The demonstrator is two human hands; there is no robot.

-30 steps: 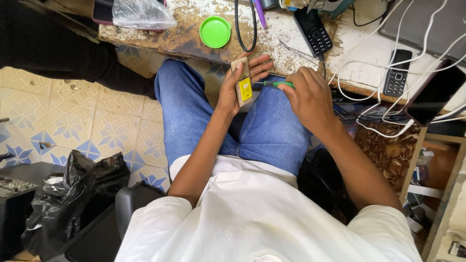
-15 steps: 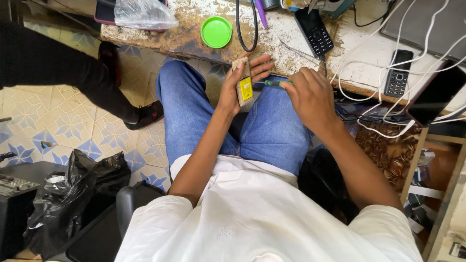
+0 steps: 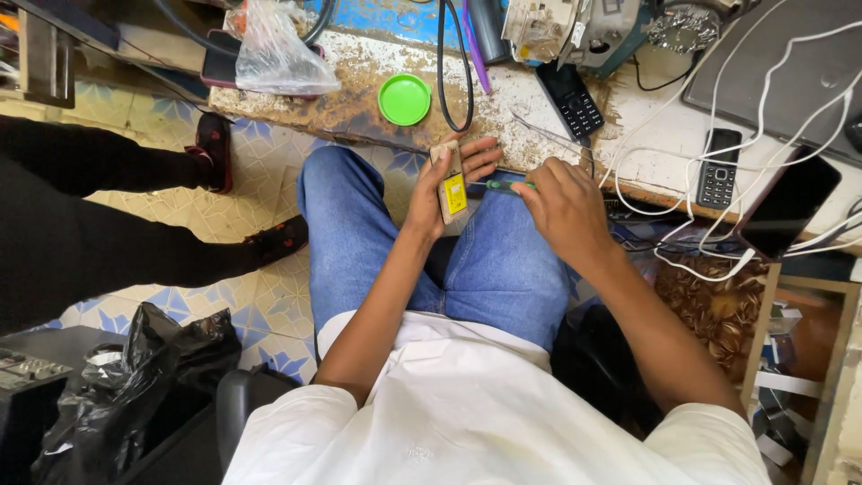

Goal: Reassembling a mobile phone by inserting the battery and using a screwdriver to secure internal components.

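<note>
Head: phone (image 3: 452, 186) in left hand (image 3: 442, 190) (screwdriver (image 3: 503, 185) right (image 3: 561, 205))

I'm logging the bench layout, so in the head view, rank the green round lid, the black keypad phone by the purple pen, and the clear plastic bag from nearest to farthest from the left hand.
From the left hand:
1. Green round lid, on the bench just above it.
2. Black keypad phone, up and to the right.
3. Clear plastic bag, at the bench's upper left.
</note>
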